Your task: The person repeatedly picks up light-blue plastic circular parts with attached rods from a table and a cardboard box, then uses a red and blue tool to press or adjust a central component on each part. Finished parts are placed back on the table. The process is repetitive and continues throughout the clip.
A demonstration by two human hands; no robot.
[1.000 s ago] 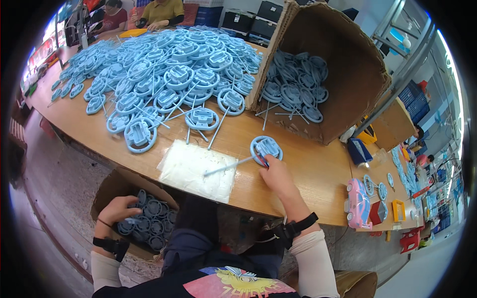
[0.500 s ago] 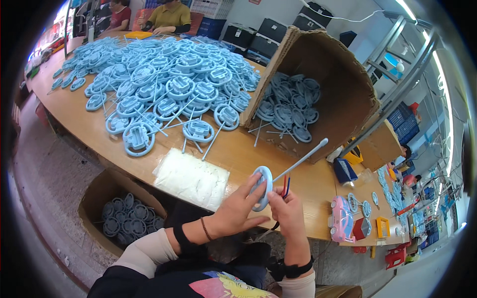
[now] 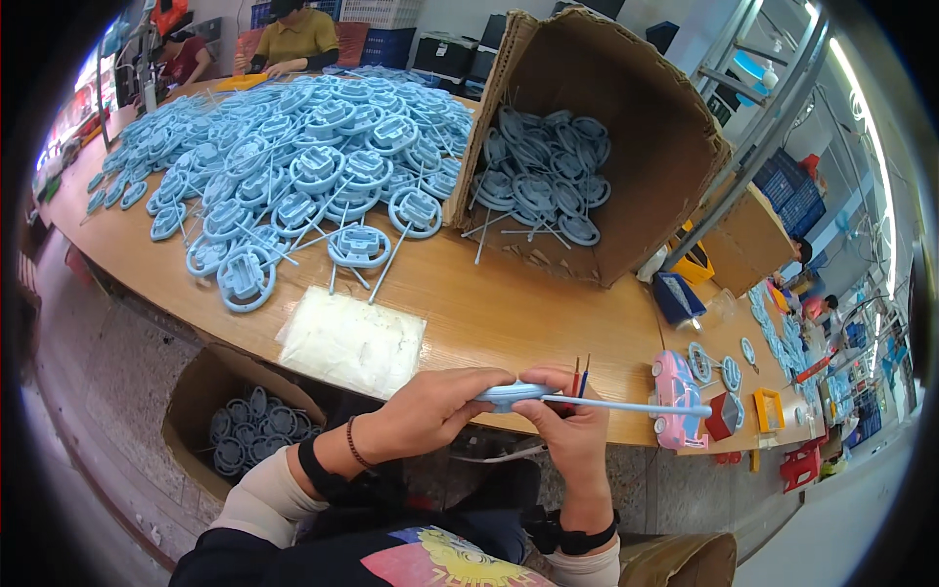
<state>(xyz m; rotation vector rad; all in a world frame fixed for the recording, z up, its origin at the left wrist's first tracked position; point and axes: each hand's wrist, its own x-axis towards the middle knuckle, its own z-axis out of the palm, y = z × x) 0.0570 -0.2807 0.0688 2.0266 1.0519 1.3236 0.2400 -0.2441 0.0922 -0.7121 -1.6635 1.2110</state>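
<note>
A light blue toy steering wheel (image 3: 511,393) is held nearly edge-on above the table's front edge, its long thin rod pointing right. My left hand (image 3: 430,403) grips the wheel's left rim between fingers and thumb. On the opposite side, my right hand (image 3: 575,426) pinches the wheel close to where the rod begins. Two thin prongs, one red and one blue (image 3: 584,380), stick up from my right hand; the rest of that item is hidden by the fingers. Beyond my hands lies a large heap of similar toy steering wheels (image 3: 318,168).
A cardboard box (image 3: 626,108) on its side holds more wheels. A white pad (image 3: 352,342) lies near the table edge. On the floor stands another box (image 3: 210,391) with wheels. To the right sit a pink toy car (image 3: 675,401) and blue bin (image 3: 677,298). Other people (image 3: 293,41) sit across.
The wheel has turned from upright to nearly flat, and its rod has swung from pointing up and right to pointing right. My left fingers have closed on the rim. The view has shifted slightly.
</note>
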